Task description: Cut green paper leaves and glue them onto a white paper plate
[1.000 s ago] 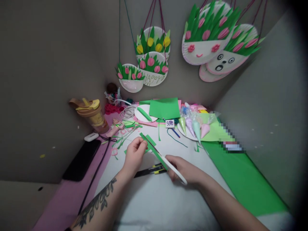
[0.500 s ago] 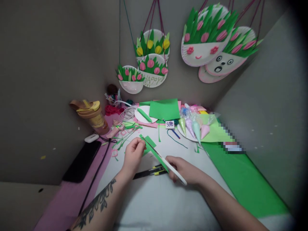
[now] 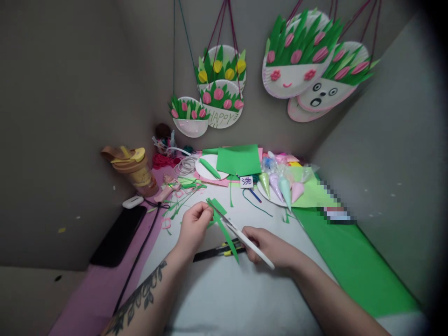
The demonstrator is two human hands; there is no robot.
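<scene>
My left hand pinches a narrow green paper strip near its far end. The strip's pointed free end hangs down toward me. In my right hand is a pair of scissors with white handles, the blades pointing up and left to the pinched end of the strip. My fingers partly hide the blade tips. Behind the strip lies another piece of green paper on the white table surface. Beneath the scissors, black and yellow craft knives lie on the table, partly covered by the strip.
Paper scraps, a phone and a lidded cup are to the left. Green sheets and a white plate lie at the back. Filled piping bags sit at right. Decorated paper plates hang above.
The strip's free end has swung left and down, away from the scissors, and now crosses over the craft knives. Both hands keep nearly the same places.
</scene>
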